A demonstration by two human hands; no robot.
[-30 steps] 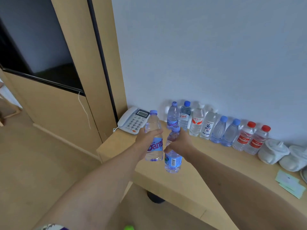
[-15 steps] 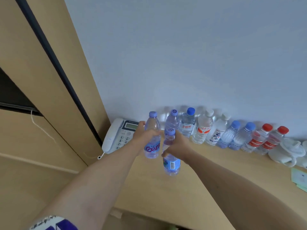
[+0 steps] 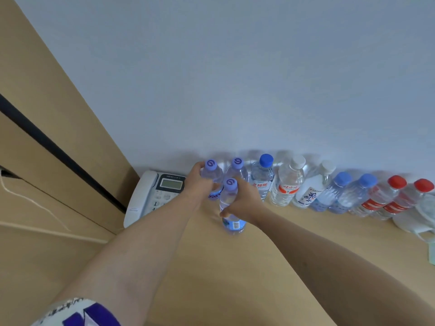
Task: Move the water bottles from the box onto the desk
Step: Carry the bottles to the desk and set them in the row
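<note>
My left hand [image 3: 200, 184] grips a clear water bottle with a purple cap [image 3: 211, 166], upright at the left end of the row by the wall. My right hand [image 3: 242, 203] grips a second purple-capped bottle [image 3: 230, 184], upright in front of the row, its base down at the wooden desk [image 3: 235, 278]. Whether either base touches the desk I cannot tell. A row of several bottles [image 3: 306, 187] stands along the wall with purple, blue, white and red caps. The box is out of view.
A white desk telephone [image 3: 155, 191] sits at the desk's left end, just left of my left hand. White ceramic ware [image 3: 421, 220] stands at the right end of the row. A tan wooden panel [image 3: 47, 114] rises at the left.
Both hands have carried their bottles forward to the wall. The left bottle now stands beside the row's left end, and the right bottle has come down in front of it.
</note>
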